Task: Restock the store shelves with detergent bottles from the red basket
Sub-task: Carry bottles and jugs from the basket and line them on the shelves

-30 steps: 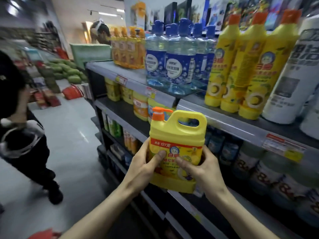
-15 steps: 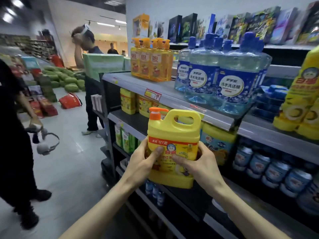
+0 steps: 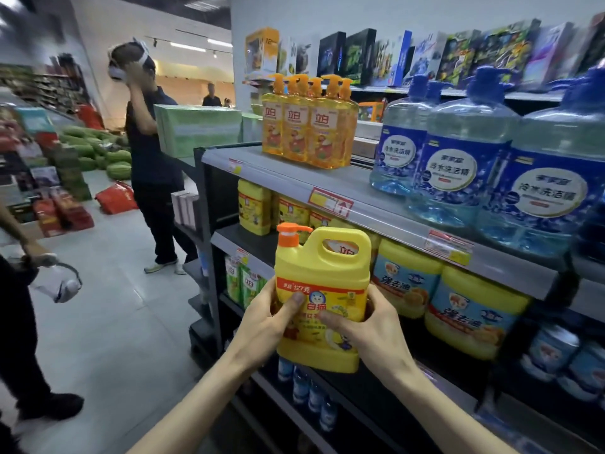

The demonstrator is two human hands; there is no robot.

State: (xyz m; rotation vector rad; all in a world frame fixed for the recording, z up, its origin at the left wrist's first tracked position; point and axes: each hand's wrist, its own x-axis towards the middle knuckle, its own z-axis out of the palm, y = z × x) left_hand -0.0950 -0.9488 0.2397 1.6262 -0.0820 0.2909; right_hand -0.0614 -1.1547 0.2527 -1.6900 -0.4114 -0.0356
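On my feed both hands are wrapped round the yellow detergent jug (image 3: 324, 290). My left hand (image 3: 262, 319) grips its left side with the thumb pressed across the label. My right hand (image 3: 370, 332) grips the right side, its thumb lying low on the front. The jug is upright, with its orange pump (image 3: 289, 234) on the left and its carry handle on top. I hold it in the air in front of the dark rack, level with the second shelf (image 3: 248, 240).

Just behind the jug, on that second shelf, stand matching yellow jugs (image 3: 255, 211) to the left and yellow tubs with blue labels (image 3: 471, 309) to the right. Below are small blue bottles (image 3: 314, 394), blurred.

On the top shelf (image 3: 288, 172) a cluster of orange pump bottles (image 3: 307, 126) stands near the left end. Large clear blue bottles (image 3: 458, 165) sit to their right. A red and yellow price tag (image 3: 330, 201) hangs on the shelf edge.

At the left edge of my view a person's hand holds a white headset (image 3: 59, 283). Farther down the aisle another person (image 3: 154, 165) stands with a hand raised to a headset. Behind are a red bag (image 3: 114, 198) on the floor, a heap of watermelons (image 3: 98, 152) and stacked green cartons (image 3: 196, 129). Boxed goods (image 3: 425, 57) line the far high shelf.
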